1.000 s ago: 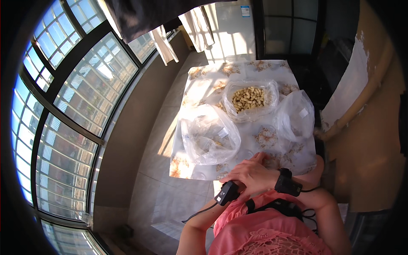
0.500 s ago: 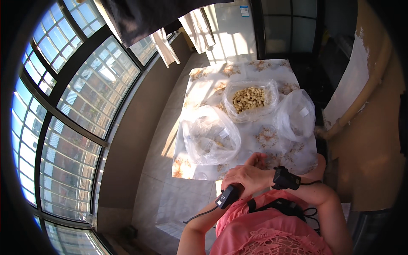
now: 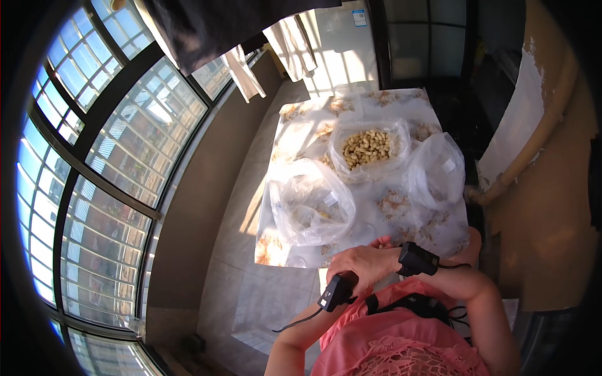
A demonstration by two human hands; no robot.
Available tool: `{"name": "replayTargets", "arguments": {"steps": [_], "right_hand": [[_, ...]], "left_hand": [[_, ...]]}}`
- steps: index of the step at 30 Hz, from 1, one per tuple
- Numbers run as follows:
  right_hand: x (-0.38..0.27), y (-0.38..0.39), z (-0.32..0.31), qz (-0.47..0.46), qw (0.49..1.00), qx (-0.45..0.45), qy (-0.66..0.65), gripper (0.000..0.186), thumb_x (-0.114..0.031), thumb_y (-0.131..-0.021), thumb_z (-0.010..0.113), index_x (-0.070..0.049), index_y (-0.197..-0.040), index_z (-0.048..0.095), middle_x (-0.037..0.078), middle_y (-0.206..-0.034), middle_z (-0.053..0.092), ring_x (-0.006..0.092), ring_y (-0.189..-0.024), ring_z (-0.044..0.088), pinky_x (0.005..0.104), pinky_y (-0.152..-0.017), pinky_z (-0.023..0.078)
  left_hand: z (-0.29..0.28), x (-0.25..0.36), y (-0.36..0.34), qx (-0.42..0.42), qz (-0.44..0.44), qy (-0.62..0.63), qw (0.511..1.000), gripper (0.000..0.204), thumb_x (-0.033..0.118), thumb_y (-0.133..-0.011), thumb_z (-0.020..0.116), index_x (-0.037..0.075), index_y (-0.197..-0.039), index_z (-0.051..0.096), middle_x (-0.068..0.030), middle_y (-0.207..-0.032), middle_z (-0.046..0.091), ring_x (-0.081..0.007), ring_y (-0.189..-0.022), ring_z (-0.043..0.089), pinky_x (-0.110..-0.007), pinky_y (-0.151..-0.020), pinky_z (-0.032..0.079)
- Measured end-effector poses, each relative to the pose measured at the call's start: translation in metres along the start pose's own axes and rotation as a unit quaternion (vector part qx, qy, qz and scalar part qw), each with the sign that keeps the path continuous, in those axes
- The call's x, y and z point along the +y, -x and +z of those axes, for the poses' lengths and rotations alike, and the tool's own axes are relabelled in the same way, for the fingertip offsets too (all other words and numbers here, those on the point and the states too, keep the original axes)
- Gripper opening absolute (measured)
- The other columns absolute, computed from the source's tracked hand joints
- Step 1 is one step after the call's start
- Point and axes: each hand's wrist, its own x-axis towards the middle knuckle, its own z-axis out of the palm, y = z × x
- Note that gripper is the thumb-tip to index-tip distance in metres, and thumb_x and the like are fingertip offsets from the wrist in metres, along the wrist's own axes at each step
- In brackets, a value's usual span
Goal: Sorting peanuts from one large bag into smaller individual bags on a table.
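My right hand (image 3: 365, 262) reaches leftward across my left hand, its back facing up and its fingers curled down out of sight. Most of my left hand (image 3: 380, 242) is covered; only bent fingers show past the right hand, at the near edge of the table. Both look closed together around something small that I cannot make out. Beyond them on the table stand a clear plastic bag (image 3: 310, 203) with a few pale bits inside, an open bag of unshelled peanuts (image 3: 367, 148) and another clear bag (image 3: 439, 172) at the right.
A flowered cloth covers the table (image 3: 392, 203). Barred windows (image 3: 128, 141) line the left side above a low wall. Dark cloth (image 3: 232, 28) and pale garments hang at the top. A pipe (image 3: 533, 147) runs along the right wall. Black devices are strapped to both my wrists.
The raised fingers of my left hand have bent lower and now show less behind the right hand. Both hands stay together near the table edge. The bags have not moved.
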Motion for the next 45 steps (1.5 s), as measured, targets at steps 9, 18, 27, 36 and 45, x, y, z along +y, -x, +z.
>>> {"name": "replayTargets", "arguments": {"steps": [9,18,27,36,45], "right_hand": [[0.016,0.012,-0.009,0.031,0.997,0.077,0.003,0.033,-0.010,-0.075,0.075,-0.009,-0.107,0.067,0.004,-0.105,0.070,0.0222,-0.097,0.067,0.0376,-0.086,0.052],[0.057,0.039,-0.019,0.225,0.872,0.434,-0.004,0.011,-0.003,-0.086,0.062,-0.002,-0.095,0.067,0.003,-0.091,0.070,0.0110,-0.080,0.064,0.0283,-0.072,0.052],[0.099,0.059,-0.015,0.235,0.842,0.452,0.180,0.009,-0.001,-0.080,0.060,-0.003,-0.089,0.062,0.011,-0.083,0.066,0.0316,-0.077,0.064,0.0405,-0.069,0.052],[0.112,0.070,-0.013,0.244,0.840,0.423,0.236,0.010,0.001,-0.077,0.062,-0.004,-0.086,0.060,0.013,-0.079,0.062,0.0370,-0.079,0.062,0.0461,-0.067,0.049],[0.115,0.063,-0.013,0.255,0.843,0.428,0.204,0.008,0.001,-0.078,0.064,-0.001,-0.085,0.062,0.014,-0.079,0.065,0.0310,-0.071,0.066,0.0383,-0.064,0.052]], "left_hand": [[0.016,0.039,-0.006,0.110,-0.131,-0.257,0.951,0.063,0.034,-0.085,0.061,0.002,-0.136,0.042,-0.0139,-0.122,0.056,-0.0254,-0.121,0.055,-0.036,-0.101,0.047],[0.040,0.040,-0.042,0.344,-0.167,-0.409,0.829,0.019,0.023,-0.104,0.052,0.006,-0.097,0.058,0.0052,-0.070,0.048,-0.0026,-0.053,0.037,-0.020,-0.047,0.028],[0.068,-0.008,-0.040,0.205,-0.072,-0.481,0.849,0.030,0.002,-0.081,0.081,0.003,-0.107,0.066,0.0108,-0.069,0.036,-0.0005,-0.062,0.034,-0.017,-0.055,0.029],[0.059,-0.030,-0.040,0.186,-0.072,-0.551,0.810,0.036,0.000,-0.076,0.084,0.004,-0.107,0.067,0.0105,-0.066,0.035,-0.0017,-0.060,0.031,-0.018,-0.055,0.027],[0.067,-0.038,-0.035,0.222,-0.010,-0.575,0.788,0.036,0.006,-0.074,0.087,0.002,-0.101,0.064,0.0078,-0.067,0.042,-0.0026,-0.061,0.035,-0.018,-0.055,0.030]]}}
